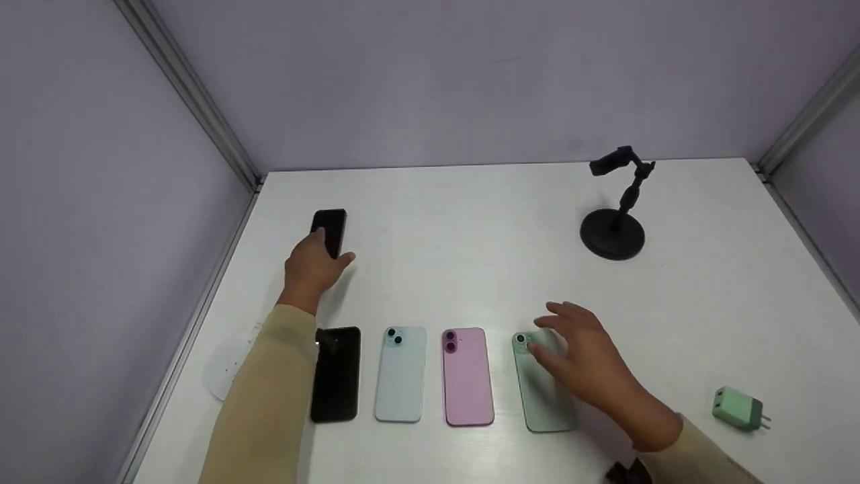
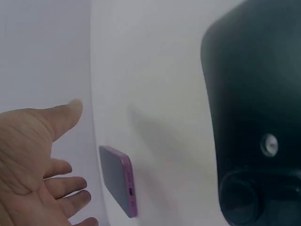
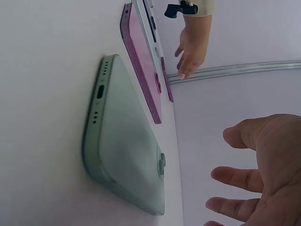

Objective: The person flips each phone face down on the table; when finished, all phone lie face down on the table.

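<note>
My left hand reaches over a phone at the back left. That phone lies screen up, and the left wrist view shows its pink edge and port. There the left hand has its fingers spread and a gap separates it from the phone. Above a light green phone is my right hand, thumb and fingers apart, holding nothing. The green phone lies back up, camera at its far end, clear of the fingers in the right wrist view.
In the front row lie a pink phone, a pale blue phone and a black phone, partly behind the left sleeve. A black stand is at the back right, a green charger plug at the front right.
</note>
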`<state>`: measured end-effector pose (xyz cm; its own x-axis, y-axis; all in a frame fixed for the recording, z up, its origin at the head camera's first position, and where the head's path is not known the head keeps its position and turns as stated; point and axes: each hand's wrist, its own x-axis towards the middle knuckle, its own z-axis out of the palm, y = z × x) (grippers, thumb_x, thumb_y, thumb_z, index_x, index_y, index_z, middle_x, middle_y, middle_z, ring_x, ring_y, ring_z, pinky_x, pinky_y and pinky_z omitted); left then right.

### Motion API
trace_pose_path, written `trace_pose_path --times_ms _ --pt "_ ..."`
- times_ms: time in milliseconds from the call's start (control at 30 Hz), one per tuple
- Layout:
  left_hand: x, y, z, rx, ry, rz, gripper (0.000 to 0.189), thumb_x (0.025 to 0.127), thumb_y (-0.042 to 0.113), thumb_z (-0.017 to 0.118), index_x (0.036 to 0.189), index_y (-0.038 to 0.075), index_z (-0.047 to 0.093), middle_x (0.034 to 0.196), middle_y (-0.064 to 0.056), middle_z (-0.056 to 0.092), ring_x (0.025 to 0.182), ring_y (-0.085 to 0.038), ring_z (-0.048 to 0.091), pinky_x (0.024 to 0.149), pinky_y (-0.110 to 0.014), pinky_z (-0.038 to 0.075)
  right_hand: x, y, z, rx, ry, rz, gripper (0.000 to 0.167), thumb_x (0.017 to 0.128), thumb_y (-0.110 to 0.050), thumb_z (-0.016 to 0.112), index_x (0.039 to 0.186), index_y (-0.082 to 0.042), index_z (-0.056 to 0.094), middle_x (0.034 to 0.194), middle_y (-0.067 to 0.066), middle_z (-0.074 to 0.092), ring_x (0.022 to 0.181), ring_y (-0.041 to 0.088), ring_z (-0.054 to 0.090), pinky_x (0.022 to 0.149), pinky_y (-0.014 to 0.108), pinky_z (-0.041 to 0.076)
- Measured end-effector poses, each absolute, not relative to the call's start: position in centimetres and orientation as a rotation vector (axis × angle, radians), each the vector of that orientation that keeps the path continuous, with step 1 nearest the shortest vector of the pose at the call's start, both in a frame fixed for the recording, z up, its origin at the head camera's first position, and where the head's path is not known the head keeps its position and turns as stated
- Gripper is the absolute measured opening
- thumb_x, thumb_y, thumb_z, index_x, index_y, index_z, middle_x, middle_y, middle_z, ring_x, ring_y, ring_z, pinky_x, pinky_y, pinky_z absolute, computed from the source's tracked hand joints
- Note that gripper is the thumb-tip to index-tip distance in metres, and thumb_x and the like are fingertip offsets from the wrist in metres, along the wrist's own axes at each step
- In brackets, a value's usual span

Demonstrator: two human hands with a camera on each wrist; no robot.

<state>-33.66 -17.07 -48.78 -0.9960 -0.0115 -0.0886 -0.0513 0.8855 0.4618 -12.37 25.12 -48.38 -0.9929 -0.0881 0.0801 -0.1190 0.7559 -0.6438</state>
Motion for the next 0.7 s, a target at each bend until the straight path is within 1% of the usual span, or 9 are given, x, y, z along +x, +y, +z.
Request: trace_pose_path --times_ms 67,167,233,367,500,700 --pt "-34.0 -18.1 -49.7 -0.113 2.968 0.792 0.088 0.107 0.041 0.069 0.168 -0.008 0.029 0.168 -0.032 0.042 0.156 -0.048 0.043 0.128 -0.060 0.038 -12.9 24.6 -48.5 0.196 -2.892 1.081 0.038 0.100 -0.023 0.081 0.131 -0.003 0.076 0.158 0.020 0.059 0.157 0.046 0.041 0.126 0.067 0.037" --pt "-33.9 -19.5 -50.9 -0.169 2.975 0.836 0.079 0.107 0.041 0.067 0.163 -0.008 0.040 0.158 -0.032 0.053 0.147 -0.048 0.052 0.122 -0.062 0.044 -13.2 23.8 -48.7 0.232 -2.888 1.082 0.036 0.100 -0.023 0.080 0.130 -0.003 0.076 0.158 0.020 0.059 0.157 0.046 0.041 0.126 0.067 0.038" --pt "-33.6 -20.2 -51.5 -0.199 2.973 0.835 0.076 0.108 0.042 0.065 0.162 -0.008 0.043 0.157 -0.032 0.055 0.146 -0.049 0.054 0.121 -0.063 0.045 -13.2 23.4 -48.9 0.248 -2.892 1.082 0.036 0.100 -0.023 0.079 0.130 -0.003 0.076 0.158 0.019 0.059 0.157 0.046 0.041 0.126 0.067 0.038" --pt "-33.0 -20.8 -52.0 -0.290 2.960 0.805 0.078 0.109 0.042 0.063 0.164 -0.008 0.039 0.163 -0.032 0.049 0.151 -0.049 0.049 0.124 -0.062 0.043 -13.3 23.1 -49.1 0.280 -2.898 1.071 0.035 0.100 -0.023 0.079 0.129 -0.003 0.076 0.157 0.020 0.059 0.156 0.046 0.044 0.125 0.067 0.039" --pt "-32.7 -20.6 -51.5 -0.342 2.979 0.768 0.078 0.107 0.042 0.067 0.162 -0.008 0.043 0.161 -0.032 0.052 0.147 -0.050 0.053 0.122 -0.061 0.045 -13.6 23.1 -48.9 0.285 -2.884 1.088 0.035 0.100 -0.021 0.080 0.129 -0.002 0.076 0.157 0.020 0.059 0.155 0.046 0.044 0.125 0.066 0.039" --pt "-32.9 -19.1 -50.8 -0.333 2.981 0.725 0.077 0.103 0.042 0.073 0.159 -0.006 0.049 0.157 -0.031 0.056 0.144 -0.050 0.055 0.121 -0.060 0.046 -14.4 22.7 -48.2 0.273 -2.876 1.127 0.034 0.099 -0.019 0.081 0.128 -0.003 0.077 0.157 0.020 0.059 0.156 0.045 0.042 0.125 0.065 0.040"
